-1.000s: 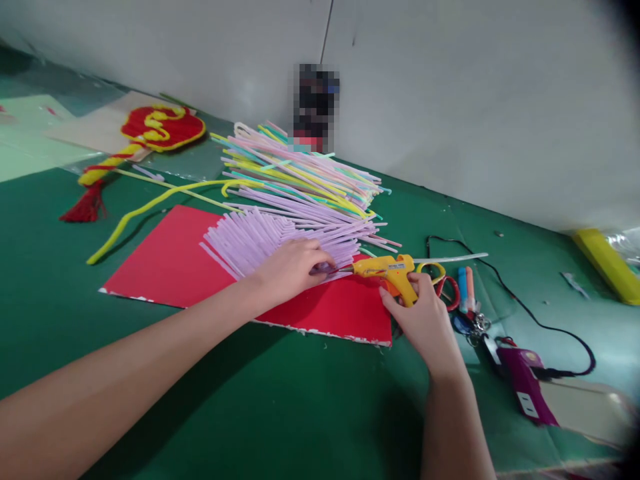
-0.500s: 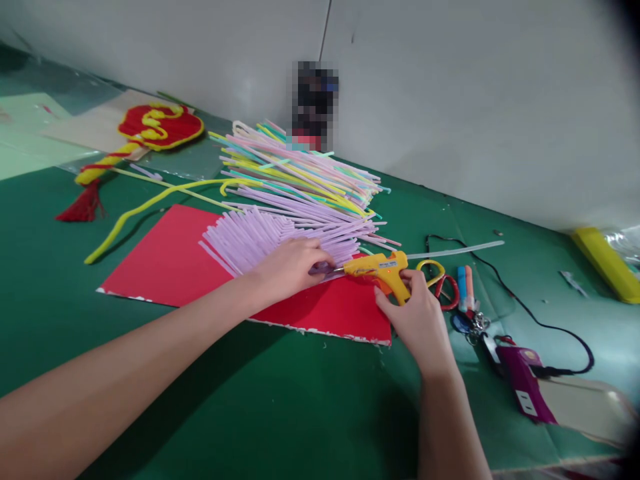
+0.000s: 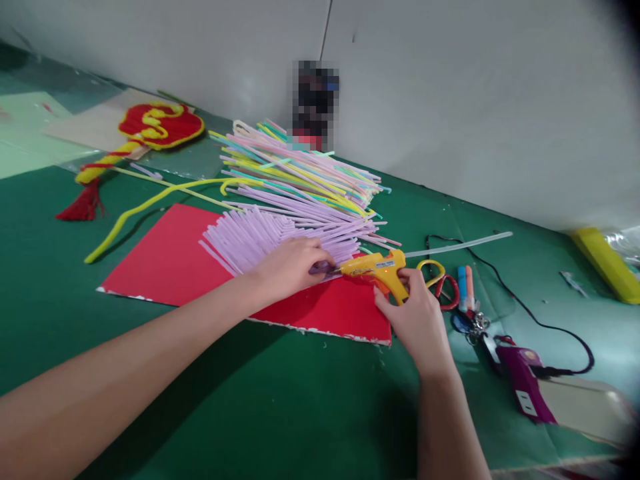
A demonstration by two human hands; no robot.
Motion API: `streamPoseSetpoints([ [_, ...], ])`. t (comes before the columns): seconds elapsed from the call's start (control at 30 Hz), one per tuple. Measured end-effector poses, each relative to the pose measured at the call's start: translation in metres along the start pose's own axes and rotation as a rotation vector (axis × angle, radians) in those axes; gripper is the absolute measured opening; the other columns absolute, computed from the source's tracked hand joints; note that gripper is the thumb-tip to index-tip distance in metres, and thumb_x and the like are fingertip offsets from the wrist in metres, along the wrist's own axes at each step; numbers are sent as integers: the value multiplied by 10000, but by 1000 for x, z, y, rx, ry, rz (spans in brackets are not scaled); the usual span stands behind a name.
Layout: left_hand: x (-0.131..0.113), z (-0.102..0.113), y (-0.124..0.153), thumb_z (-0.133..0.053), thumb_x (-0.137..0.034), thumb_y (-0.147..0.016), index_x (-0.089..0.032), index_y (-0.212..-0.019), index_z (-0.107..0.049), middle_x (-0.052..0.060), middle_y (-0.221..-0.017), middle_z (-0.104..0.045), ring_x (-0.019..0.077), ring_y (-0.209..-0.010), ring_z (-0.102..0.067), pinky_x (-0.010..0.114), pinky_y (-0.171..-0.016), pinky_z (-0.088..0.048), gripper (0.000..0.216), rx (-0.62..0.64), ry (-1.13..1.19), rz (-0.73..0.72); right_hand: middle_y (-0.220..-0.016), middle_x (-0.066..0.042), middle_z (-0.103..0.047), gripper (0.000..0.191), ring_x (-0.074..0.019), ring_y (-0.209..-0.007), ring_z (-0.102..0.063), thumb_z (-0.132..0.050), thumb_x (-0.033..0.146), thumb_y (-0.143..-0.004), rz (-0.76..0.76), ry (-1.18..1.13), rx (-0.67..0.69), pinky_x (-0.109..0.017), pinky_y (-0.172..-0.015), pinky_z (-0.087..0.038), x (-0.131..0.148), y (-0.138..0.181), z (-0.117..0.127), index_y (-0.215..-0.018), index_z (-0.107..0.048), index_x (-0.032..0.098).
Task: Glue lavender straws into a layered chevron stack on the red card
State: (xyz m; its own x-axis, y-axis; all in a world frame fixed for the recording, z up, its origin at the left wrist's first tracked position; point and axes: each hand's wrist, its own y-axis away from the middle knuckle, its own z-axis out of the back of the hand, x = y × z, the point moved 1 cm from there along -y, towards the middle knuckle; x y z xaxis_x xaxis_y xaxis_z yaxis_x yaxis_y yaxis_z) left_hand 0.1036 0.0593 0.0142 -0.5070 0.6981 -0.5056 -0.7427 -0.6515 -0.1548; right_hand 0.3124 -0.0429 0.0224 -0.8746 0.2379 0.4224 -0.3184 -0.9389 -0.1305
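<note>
My right hand (image 3: pixel 417 307) is wrapped around a yellow glue gun (image 3: pixel 375 267), its nozzle pointing left. A clear glue stick (image 3: pixel 463 245) juts from the gun's back. My left hand (image 3: pixel 297 261) lies over purple pipe cleaners (image 3: pixel 245 237), arranged in slanted rows on a red board (image 3: pixel 175 257). Between its thumb and fingers it pinches a purple pipe cleaner (image 3: pixel 319 269), right at the nozzle tip; the fingers partly hide this piece. The board's near edge is rough and white.
Behind the board lies a pile of coloured pipe cleaners (image 3: pixel 300 167). A red and yellow fan with tassel (image 3: pixel 160 127) is at back left. To the right are scissors (image 3: pixel 447 290), markers (image 3: pixel 466 288), a black cord (image 3: pixel 530 313) and a purple socket block (image 3: pixel 525 383).
The glue gun has shifted slightly left, and its glue stick's far end has swung up a little. My left hand has hardly moved.
</note>
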Motion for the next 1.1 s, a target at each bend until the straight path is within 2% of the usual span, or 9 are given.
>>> streamPoseSetpoints([
  [1.1,1,-2,0,-622,-221,-831,-188,-972,-702,49,-858,-626,193,-792,-595,300,-715,-444,165,-32,14,-13,-915,-63,-646,269,-215,-745,-602,-534,391,-759,56,-15,-20,-308,-638,-442,-6,-1,-1,-967,-491,226],
])
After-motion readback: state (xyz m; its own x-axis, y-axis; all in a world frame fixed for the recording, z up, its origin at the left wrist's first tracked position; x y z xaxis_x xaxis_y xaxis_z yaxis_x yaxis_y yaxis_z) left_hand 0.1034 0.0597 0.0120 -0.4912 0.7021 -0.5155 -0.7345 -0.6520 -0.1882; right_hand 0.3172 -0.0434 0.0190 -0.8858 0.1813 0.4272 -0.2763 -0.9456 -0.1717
